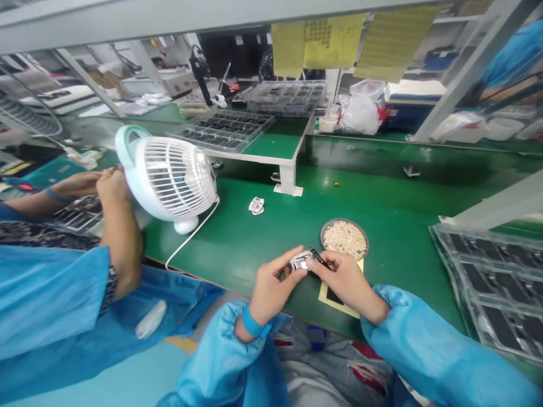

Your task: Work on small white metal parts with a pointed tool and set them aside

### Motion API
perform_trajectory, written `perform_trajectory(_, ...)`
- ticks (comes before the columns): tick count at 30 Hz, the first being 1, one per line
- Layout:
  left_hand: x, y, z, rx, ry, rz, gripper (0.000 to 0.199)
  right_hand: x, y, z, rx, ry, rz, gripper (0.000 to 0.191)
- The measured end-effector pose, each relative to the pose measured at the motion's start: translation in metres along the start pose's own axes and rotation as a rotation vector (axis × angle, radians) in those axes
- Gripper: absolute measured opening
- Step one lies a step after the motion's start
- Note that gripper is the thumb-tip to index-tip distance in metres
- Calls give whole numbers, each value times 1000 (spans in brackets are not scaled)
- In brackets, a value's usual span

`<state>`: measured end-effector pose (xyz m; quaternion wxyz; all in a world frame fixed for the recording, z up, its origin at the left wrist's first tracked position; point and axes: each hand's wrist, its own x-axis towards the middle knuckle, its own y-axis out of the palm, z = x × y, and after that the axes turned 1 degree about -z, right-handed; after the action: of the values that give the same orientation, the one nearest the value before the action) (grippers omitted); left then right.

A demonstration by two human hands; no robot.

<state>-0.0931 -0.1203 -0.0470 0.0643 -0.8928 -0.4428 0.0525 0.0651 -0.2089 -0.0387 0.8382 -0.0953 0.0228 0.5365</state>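
I'm seeing my left hand [274, 291] and right hand [348, 281] holding a small silver-and-black part [302, 261] over the green worktop [237, 249], fingers [328, 263] clamped on it, hiding much of it, so I can't make out what it is, beside a dish of beige bits [344, 238].

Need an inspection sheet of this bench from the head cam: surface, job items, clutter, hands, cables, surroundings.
Surface: glossy green bench mat.
Job items: small metal part with black strip between the hands; round dish of pale granules just beyond; yellow card under the right hand.
Clutter: crumpled white scrap on the mat.
Hands: left hand and right hand both pinch the part.
Cables: white cord curves across the mat from a desk fan.
Surroundings: co-worker's hands beyond the fan; plastic trays of dark parts at right.
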Motion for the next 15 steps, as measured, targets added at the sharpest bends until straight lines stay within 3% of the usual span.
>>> perform_trajectory(4, -1, 2, -7, -186, -46, 51, 52, -3, 0, 4, -20, -104, -77, 33)
perform_trajectory(8, 0, 5, -12, -376, -59, 119, 52, -3, 0, 3, 67, -152, -40, 37)
perform_trajectory(15, -6, 10, -15, -439, -42, 93, 53, -1, -2, -9, 129, -138, -11, 43)
